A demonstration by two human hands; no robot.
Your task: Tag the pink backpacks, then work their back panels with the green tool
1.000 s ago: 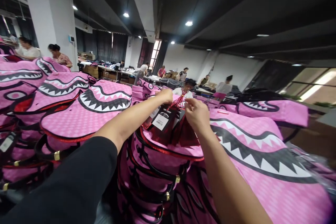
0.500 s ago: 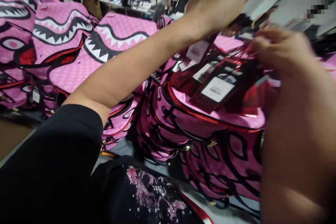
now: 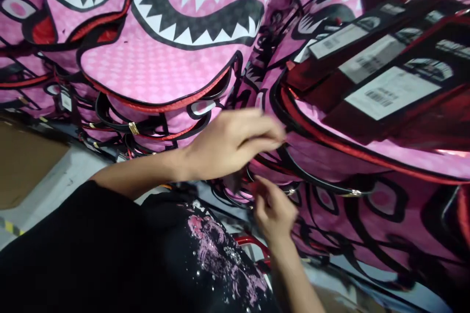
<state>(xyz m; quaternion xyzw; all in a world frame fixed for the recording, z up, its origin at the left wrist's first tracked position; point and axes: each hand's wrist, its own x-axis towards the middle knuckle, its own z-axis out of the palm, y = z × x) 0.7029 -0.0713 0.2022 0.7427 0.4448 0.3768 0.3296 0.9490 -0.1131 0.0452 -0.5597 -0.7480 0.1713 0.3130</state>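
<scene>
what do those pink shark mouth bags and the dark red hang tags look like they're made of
Pink bags: probably coated fabric or faux leather, judging by the printed checker texture and glossy red piping. Hang tags: likely glossy card or foil, given the red sheen and white barcode labels.

Up and to the right of where the fingers met, dark red hang tags [image 3: 385, 83] with white barcode labels lay fanned out. Up and to the left sat a pink shark-mouth bag [image 3: 172, 49]. Far left and lower lay brown cardboard [image 3: 25, 161] on grey floor [image 3: 62, 181].
</scene>
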